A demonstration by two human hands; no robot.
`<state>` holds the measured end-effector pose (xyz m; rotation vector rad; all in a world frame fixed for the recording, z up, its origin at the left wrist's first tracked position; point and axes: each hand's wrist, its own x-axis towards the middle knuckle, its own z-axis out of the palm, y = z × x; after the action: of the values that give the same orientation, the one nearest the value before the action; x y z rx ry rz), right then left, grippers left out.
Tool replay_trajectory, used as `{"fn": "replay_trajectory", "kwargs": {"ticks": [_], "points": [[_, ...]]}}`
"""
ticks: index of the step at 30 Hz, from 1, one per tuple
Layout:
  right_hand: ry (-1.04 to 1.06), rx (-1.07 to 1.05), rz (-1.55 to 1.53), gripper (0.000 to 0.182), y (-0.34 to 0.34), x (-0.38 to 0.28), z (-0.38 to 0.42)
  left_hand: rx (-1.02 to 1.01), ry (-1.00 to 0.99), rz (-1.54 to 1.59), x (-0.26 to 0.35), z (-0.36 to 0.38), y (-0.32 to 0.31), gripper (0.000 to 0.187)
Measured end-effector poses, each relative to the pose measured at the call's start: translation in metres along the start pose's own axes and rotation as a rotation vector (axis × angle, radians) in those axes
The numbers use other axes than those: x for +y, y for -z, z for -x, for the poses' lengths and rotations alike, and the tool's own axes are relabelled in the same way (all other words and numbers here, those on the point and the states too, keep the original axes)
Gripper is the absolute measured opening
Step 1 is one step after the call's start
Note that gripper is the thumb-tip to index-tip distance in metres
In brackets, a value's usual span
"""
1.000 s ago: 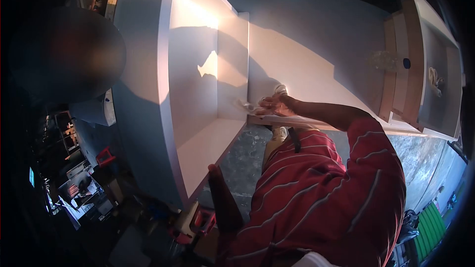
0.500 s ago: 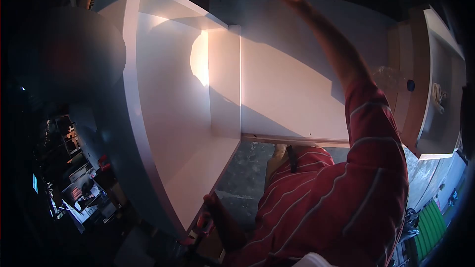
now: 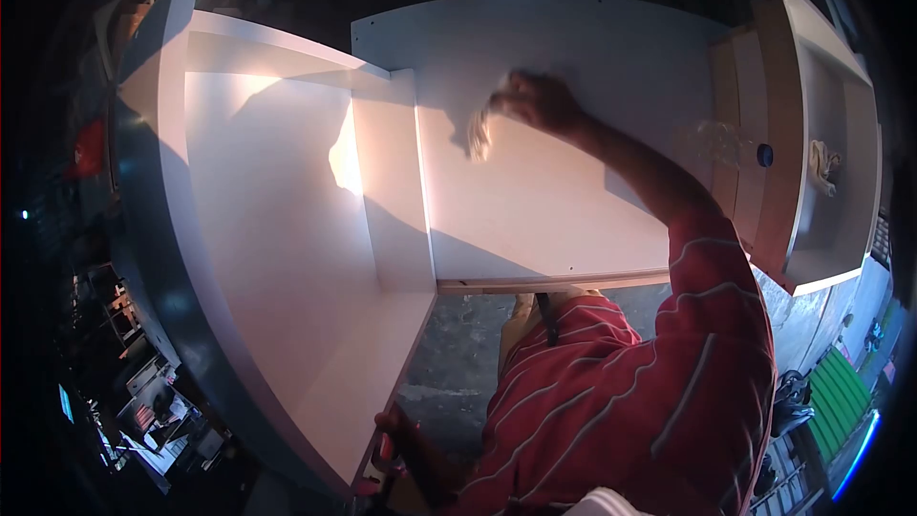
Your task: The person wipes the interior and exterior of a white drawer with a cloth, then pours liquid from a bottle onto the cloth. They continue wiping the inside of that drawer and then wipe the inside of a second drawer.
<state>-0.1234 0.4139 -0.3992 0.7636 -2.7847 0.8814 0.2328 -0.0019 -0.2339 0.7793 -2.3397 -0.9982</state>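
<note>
A white cabinet (image 3: 277,229) lies open in front of me, with a divider (image 3: 387,182) and a flat white panel (image 3: 544,201) to its right. My right hand (image 3: 535,100) reaches out over that panel, closed on a pale cloth (image 3: 478,134) that hangs against the surface. My left hand (image 3: 394,419) is low in the dark at the cabinet's near edge, next to a red object (image 3: 385,449). Its grip is too dim to make out.
A wood-edged drawer box (image 3: 778,134) stands at the right, with a clear bottle (image 3: 712,140) lying beside it and a rag (image 3: 820,164) inside it. Concrete floor (image 3: 458,354) and my sandalled foot (image 3: 535,311) show below the panel. Cluttered items (image 3: 153,411) sit at lower left.
My right hand swept with the cloth from the panel's near edge to its far edge, then back to the middle. The view has shifted to the left over the cabinet.
</note>
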Motion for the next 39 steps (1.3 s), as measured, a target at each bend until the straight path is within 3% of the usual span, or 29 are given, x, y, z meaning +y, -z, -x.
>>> {"fn": "replay_trajectory", "kwargs": {"ticks": [2, 3, 4, 6, 11, 13, 14, 15, 16, 19, 20, 22, 24, 26, 27, 28, 30, 31, 33, 36, 37, 39], "points": [[-0.325, 0.221, 0.281, 0.023, 0.027, 0.1, -0.039, 0.002, -0.012, 0.011, 0.001, -0.001, -0.001, 0.095], [-0.445, 0.276, 0.611, 0.025, 0.032, 0.163, -0.05, 0.004, -0.015, 0.02, 0.002, 0.0, -0.001, 0.095], [-0.799, 0.192, 0.386, 0.027, 0.058, 0.189, -0.069, 0.006, -0.023, 0.032, 0.002, -0.001, -0.003, 0.095], [-0.744, 0.3, 0.345, 0.027, 0.059, 0.168, -0.062, 0.003, -0.041, 0.045, 0.003, -0.005, -0.003, 0.095], [-0.38, 0.752, 0.174, 0.025, 0.049, 0.051, -0.019, 0.021, -0.074, 0.127, 0.014, -0.017, -0.013, 0.096], [-0.278, 0.585, -0.052, 0.031, -0.001, -0.025, 0.033, 0.03, -0.092, 0.172, 0.024, -0.024, -0.02, 0.096], [-0.366, 0.405, -0.065, 0.031, -0.013, -0.078, 0.057, 0.031, -0.101, 0.202, 0.029, -0.029, -0.025, 0.096], [-0.327, 0.231, -0.228, 0.032, -0.03, -0.115, 0.081, 0.034, -0.114, 0.24, 0.037, -0.032, -0.032, 0.096], [-0.145, 0.204, -0.276, 0.035, -0.06, -0.141, 0.098, 0.032, -0.134, 0.272, 0.045, -0.037, -0.036, 0.096], [-0.047, -0.125, -0.215, 0.038, -0.082, -0.228, 0.106, -0.009, -0.261, 0.329, 0.065, -0.045, -0.045, 0.092], [0.051, -0.208, -0.134, 0.039, -0.097, -0.235, 0.108, -0.065, -0.27, 0.345, 0.077, -0.049, -0.044, 0.094], [0.084, -0.208, -0.551, 0.035, -0.164, -0.198, 0.116, 0.009, -0.495, 0.235, 0.082, -0.056, -0.046, 0.096], [0.178, -0.329, 0.061, 0.026, -0.103, -0.188, 0.106, 0.031, -0.607, 0.178, 0.08, -0.067, -0.046, 0.111], [-0.16, -0.23, 0.052, 0.019, -0.086, -0.121, 0.107, 0.123, -0.656, 0.033, 0.079, -0.072, -0.047, 0.128], [-0.238, 0.009, 0.038, 0.022, -0.078, -0.083, 0.115, 0.128, -0.673, 0.026, 0.081, -0.072, -0.047, 0.131], [-0.532, 0.004, 0.132, 0.025, -0.046, -0.078, 0.113, 0.131, -0.693, 0.02, 0.082, -0.072, -0.048, 0.134], [-0.704, 0.138, 0.139, 0.028, -0.016, -0.079, 0.117, 0.171, -0.722, -0.022, 0.083, -0.072, -0.048, 0.133], [-0.703, 0.137, 0.144, 0.028, -0.017, -0.088, 0.121, 0.131, -0.675, 0.022, 0.088, -0.069, -0.047, 0.133], [-0.593, 0.415, 0.052, 0.031, -0.034, -0.105, 0.119, 0.077, -0.619, 0.075, 0.096, -0.065, -0.044, 0.133], [-0.422, 0.519, -0.039, 0.027, -0.058, -0.156, 0.128, 0.053, -0.603, -0.007, 0.095, -0.064, -0.041, 0.132], [-0.487, 0.444, -0.074, 0.024, -0.052, -0.18, 0.133, 0.052, -0.619, 0.005, 0.097, -0.064, -0.039, 0.132], [-0.351, 0.376, -0.066, 0.024, -0.055, -0.191, 0.149, -0.028, -0.598, 0.107, 0.099, -0.061, -0.03, 0.128]]}}
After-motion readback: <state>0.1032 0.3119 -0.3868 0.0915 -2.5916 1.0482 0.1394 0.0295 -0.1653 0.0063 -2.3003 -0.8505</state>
